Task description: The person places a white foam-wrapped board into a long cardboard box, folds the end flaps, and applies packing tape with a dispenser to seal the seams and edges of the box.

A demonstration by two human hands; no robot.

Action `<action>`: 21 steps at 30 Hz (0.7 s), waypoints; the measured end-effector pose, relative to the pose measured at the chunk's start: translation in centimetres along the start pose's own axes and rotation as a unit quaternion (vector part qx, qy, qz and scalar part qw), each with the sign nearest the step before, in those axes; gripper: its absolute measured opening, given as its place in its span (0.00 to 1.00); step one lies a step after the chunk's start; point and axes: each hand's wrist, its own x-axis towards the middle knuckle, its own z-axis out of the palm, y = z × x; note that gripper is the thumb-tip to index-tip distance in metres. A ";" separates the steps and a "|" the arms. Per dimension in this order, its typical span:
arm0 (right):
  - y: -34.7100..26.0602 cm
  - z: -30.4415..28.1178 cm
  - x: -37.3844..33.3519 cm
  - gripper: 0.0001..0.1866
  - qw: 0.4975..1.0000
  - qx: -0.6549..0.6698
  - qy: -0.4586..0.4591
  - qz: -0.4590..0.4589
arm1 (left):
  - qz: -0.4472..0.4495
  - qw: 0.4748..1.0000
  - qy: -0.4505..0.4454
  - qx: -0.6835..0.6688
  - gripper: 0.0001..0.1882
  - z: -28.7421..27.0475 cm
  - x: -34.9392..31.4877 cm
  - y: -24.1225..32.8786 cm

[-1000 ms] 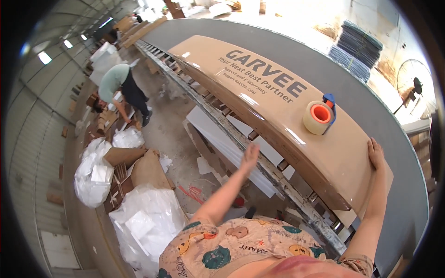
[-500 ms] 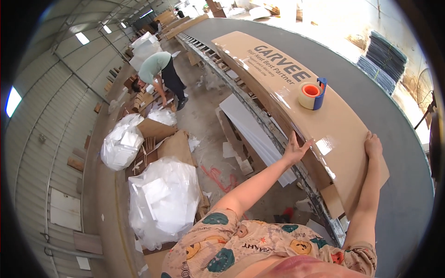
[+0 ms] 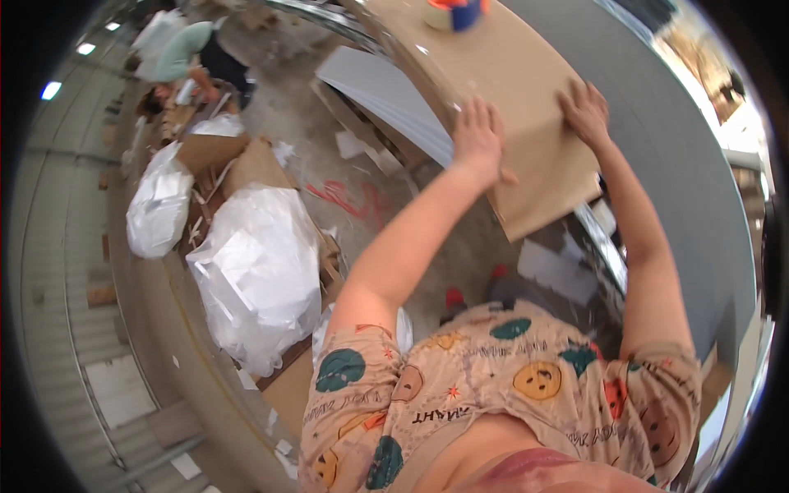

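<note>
- Your left hand (image 3: 479, 141) is open and flat, fingers extended close together and thumb apart, lying at the left edge of the carton without gripping it.
- Your right hand (image 3: 587, 112) is open with fingers spread and slightly bent, resting on the carton's right edge; its fingertips are blurred.
- The long brown carton (image 3: 528, 103) lies in front of you beside the grey desk (image 3: 670, 131), its near end sloping down between your forearms.
- A tape roll (image 3: 454, 14) with blue and orange parts sits on the carton, cut off by the upper rim.
- 2 white plastic-wrapped bundles (image 3: 259, 275) lie to your left, near a bending co-worker (image 3: 187, 51).
</note>
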 end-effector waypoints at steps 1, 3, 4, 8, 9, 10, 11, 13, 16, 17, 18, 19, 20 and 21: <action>-1.0 -0.9 -0.5 0.39 0.997 -0.027 -0.042 -0.065 | -0.018 0.999 -0.030 0.035 0.65 -0.1 -0.1 0.2; -1.0 -3.6 -0.6 0.41 0.987 -0.031 -0.106 -0.120 | -0.047 0.995 -0.062 0.066 0.63 1.3 0.8 0.6; -0.8 -5.0 -0.8 0.44 0.967 -0.083 -0.132 -0.203 | -0.066 0.991 -0.032 0.109 0.60 2.6 1.2 0.9; 1.2 -3.4 0.0 0.59 0.923 -0.031 -0.098 -0.372 | -0.102 0.980 0.042 0.163 0.55 4.2 1.6 3.3; 1.4 -2.4 0.5 0.59 0.908 0.025 -0.048 -0.417 | -0.109 0.981 0.033 0.158 0.55 4.7 1.4 3.5; 1.5 -2.1 0.6 0.57 0.900 0.010 -0.037 -0.434 | -0.106 0.980 0.066 0.156 0.54 5.2 1.3 3.5; 1.5 -1.7 1.1 0.57 0.895 0.017 -0.045 -0.444 | -0.101 0.978 0.099 0.155 0.53 5.7 1.5 3.5; 0.4 -1.6 0.4 0.54 0.894 0.021 0.033 -0.447 | -0.113 0.973 0.122 0.161 0.52 6.2 1.0 3.0; -0.7 -1.9 0.7 0.49 0.890 0.033 0.022 -0.454 | -0.125 0.948 0.220 0.191 0.52 7.5 1.2 3.3; -0.7 -2.0 0.8 0.52 0.888 0.022 -0.003 -0.460 | -0.143 0.939 0.236 0.206 0.52 8.3 1.4 3.4; -0.2 -1.7 0.6 0.51 0.889 0.009 0.012 -0.457 | -0.153 0.927 0.253 0.231 0.52 8.9 2.1 3.8; 0.2 -1.5 0.9 0.51 0.887 0.011 0.011 -0.461 | -0.163 0.914 0.269 0.257 0.53 9.3 2.7 4.2; 0.5 -1.4 1.3 0.52 0.889 0.020 0.018 -0.458 | -0.167 0.913 0.268 0.259 0.53 9.6 2.9 4.5; 0.6 -1.2 1.4 0.53 0.891 0.030 0.024 -0.453 | -0.161 0.918 0.271 0.241 0.42 9.4 3.0 4.4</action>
